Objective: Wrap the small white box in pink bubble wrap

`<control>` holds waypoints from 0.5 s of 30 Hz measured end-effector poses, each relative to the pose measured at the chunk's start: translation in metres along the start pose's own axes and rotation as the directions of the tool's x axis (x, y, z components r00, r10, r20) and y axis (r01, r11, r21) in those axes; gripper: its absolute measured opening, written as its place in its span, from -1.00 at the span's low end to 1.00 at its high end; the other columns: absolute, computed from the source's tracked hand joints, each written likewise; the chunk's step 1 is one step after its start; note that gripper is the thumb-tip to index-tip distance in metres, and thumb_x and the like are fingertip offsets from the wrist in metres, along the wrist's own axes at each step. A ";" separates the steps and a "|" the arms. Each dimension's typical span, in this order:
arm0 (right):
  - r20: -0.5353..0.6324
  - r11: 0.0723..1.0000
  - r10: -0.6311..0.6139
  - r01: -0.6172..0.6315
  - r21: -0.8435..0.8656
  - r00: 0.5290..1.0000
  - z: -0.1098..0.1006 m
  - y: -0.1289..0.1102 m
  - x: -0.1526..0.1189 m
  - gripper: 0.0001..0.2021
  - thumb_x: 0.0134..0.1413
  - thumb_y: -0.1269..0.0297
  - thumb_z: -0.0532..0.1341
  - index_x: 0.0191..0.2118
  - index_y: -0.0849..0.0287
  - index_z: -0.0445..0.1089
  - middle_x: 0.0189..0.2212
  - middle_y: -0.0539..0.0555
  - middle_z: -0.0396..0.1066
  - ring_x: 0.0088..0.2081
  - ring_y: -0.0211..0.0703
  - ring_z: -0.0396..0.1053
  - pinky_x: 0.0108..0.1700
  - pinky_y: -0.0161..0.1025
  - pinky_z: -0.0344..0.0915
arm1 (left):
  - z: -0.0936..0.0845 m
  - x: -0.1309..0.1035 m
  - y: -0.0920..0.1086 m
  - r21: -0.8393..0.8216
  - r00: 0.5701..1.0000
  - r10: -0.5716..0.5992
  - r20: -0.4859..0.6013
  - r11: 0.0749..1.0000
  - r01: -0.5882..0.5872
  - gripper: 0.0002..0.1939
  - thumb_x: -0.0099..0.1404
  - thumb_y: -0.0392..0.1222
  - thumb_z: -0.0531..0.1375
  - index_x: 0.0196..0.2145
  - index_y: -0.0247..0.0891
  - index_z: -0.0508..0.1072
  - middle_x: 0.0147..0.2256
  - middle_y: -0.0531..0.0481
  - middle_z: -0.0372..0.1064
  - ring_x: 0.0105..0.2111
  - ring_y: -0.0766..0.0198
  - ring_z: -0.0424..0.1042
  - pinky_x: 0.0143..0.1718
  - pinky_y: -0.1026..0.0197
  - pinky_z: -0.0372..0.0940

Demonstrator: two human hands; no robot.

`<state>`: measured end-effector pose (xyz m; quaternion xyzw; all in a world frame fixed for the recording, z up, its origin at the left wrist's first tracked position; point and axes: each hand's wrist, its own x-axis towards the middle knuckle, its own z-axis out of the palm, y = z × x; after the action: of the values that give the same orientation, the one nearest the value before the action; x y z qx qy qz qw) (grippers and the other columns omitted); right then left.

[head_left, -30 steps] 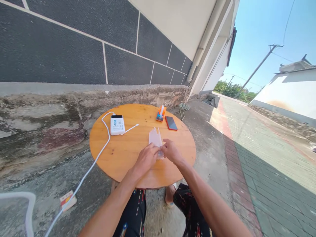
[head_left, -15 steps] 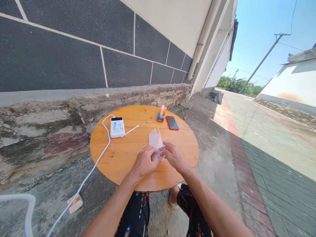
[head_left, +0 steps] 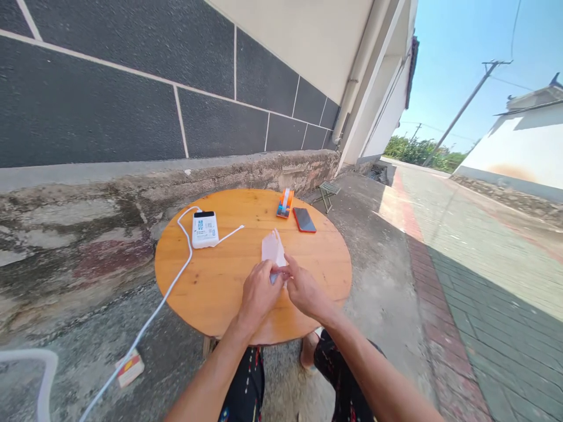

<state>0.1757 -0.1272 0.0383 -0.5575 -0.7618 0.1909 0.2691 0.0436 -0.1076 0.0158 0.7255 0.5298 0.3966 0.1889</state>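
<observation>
A thin whitish plastic bag [head_left: 272, 246] lies on the round wooden table [head_left: 229, 305], in front of me. Its near end is between my hands. My left hand [head_left: 260, 288] has its fingers closed on the bag's near edge, where something bluish shows by the fingertips. From the right, my right hand [head_left: 303, 287] meets it, fingers pinched together at the bag; what exactly they grip is hidden. Beyond the bag stand an orange tape dispenser [head_left: 285, 204] and a phone with a red edge [head_left: 304, 220].
On the table's left lies a white power bank [head_left: 204, 230] with a white cable [head_left: 162, 299] running down to the ground. A small box [head_left: 131, 369] is on the ground at lower left. A folding stool [head_left: 328, 192] stands behind the table, near the wall [head_left: 132, 111].
The view has shifted slightly. My right hand's fingers have drawn in closer to my left hand at the bag's near end, and the bag's top looks narrower.
</observation>
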 end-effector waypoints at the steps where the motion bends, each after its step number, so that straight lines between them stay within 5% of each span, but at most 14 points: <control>1: -0.001 1.000 0.006 -0.006 -0.006 1.000 0.000 0.000 0.001 -0.38 0.02 0.55 -0.03 0.26 0.36 -0.02 -0.01 0.24 0.43 -0.02 -0.03 0.38 0.08 -0.04 0.23 | 0.000 -0.001 -0.001 -0.010 1.000 0.006 -0.004 1.000 -0.006 -0.95 0.20 -0.31 0.11 -0.40 -0.21 0.34 -0.35 -0.01 0.43 -0.30 0.23 0.39 -0.32 0.25 0.19; 8: 0.008 0.999 0.041 -0.041 -0.026 0.999 -0.003 -0.004 0.004 -0.39 0.01 0.58 -0.01 0.25 0.35 0.03 -0.02 0.25 0.44 0.02 -0.01 0.35 0.08 -0.06 0.22 | 0.002 -0.002 -0.002 -0.031 1.000 0.024 -0.007 0.999 -0.024 -0.87 0.17 -0.38 0.08 -0.37 -0.21 0.38 -0.32 -0.01 0.42 -0.27 0.22 0.38 -0.28 0.23 0.21; 15: -0.007 0.967 0.129 -0.124 0.225 0.992 -0.007 0.006 0.011 -0.44 0.00 0.54 -0.01 0.20 0.40 0.11 -0.14 0.20 0.49 -0.14 -0.13 0.42 0.06 -0.11 0.24 | 0.000 0.003 -0.006 -0.068 0.998 0.051 0.033 0.996 -0.049 -0.85 0.14 -0.38 0.09 -0.36 -0.22 0.41 -0.33 0.02 0.42 -0.30 0.25 0.37 -0.30 0.25 0.20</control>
<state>0.1823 -0.1153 0.0425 -0.5731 -0.6954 0.2862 0.3257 0.0398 -0.1026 0.0127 0.7385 0.4945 0.4062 0.2123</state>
